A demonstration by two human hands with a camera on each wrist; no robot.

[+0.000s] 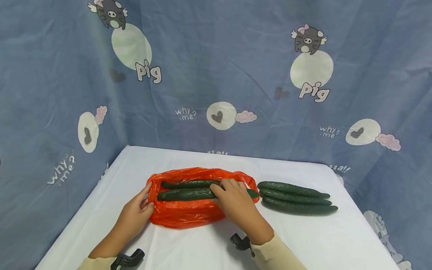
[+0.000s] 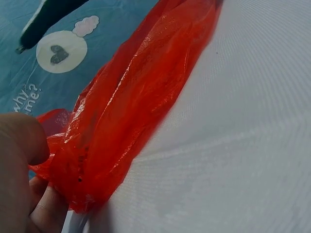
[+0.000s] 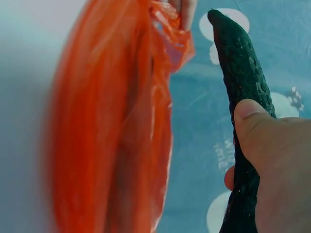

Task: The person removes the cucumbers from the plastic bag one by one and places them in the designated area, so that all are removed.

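Note:
A red plastic bag [image 1: 185, 218] lies on the white table with its mouth spread open. My left hand [image 1: 135, 213] pinches the bag's left rim; in the left wrist view the thin red film [image 2: 121, 111] bunches between thumb and fingers. My right hand [image 1: 236, 200] grips a dark green cucumber [image 1: 185, 194] around its middle, over the bag's opening. In the right wrist view this cucumber [image 3: 243, 68] is raised off the table, apart from the bag. Behind it, another cucumber [image 1: 187, 184] lies inside the bag, partly hidden by my right hand.
Three more cucumbers [image 1: 297, 197] lie side by side on the white tablecloth [image 1: 287, 240], just right of the bag. A blue printed curtain [image 1: 219, 75] hangs behind the table's far edge and along its sides.

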